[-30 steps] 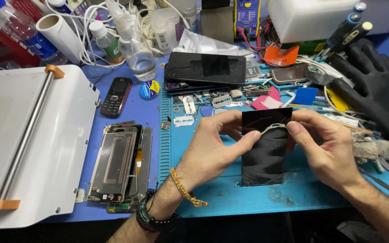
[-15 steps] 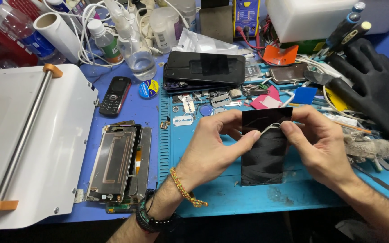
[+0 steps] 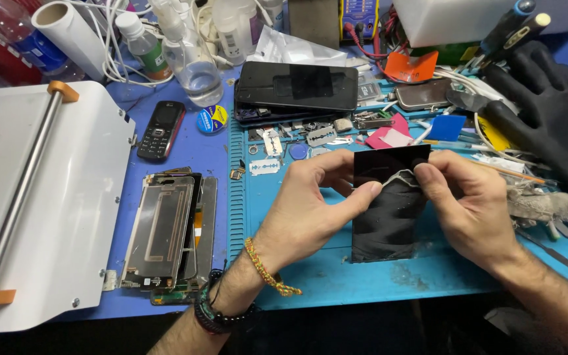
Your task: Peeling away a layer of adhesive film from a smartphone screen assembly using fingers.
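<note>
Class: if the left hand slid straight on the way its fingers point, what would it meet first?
Probably the right hand: the left hand points rightward across the black film sheet both pinch. Depth is unclear.

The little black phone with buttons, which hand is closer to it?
Left. The left hand is nearer the little black phone, which lies up and to its left. The right hand is farther off, past the black sheet both hands hold.
</note>
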